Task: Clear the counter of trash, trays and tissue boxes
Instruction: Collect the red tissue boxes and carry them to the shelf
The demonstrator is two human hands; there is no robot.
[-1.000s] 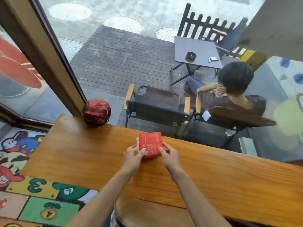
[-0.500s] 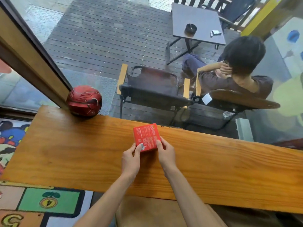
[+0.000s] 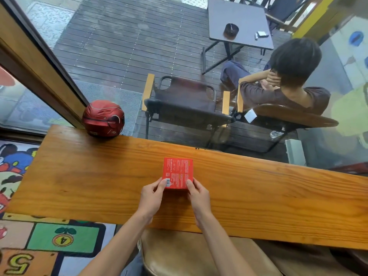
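Since the earlier frame both hands slid the small red printed cardboard box [image 3: 177, 173] nearer the wooden counter's [image 3: 79, 176] front edge, left hand [image 3: 152, 196] and right hand [image 3: 198, 197] pinching its near corners; looked light, rigid-but-crushable, best held by opposite sides.

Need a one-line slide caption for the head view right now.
Both hands, left and right, pinch a red tissue box on the wooden counter, a red helmet at its far-left edge.
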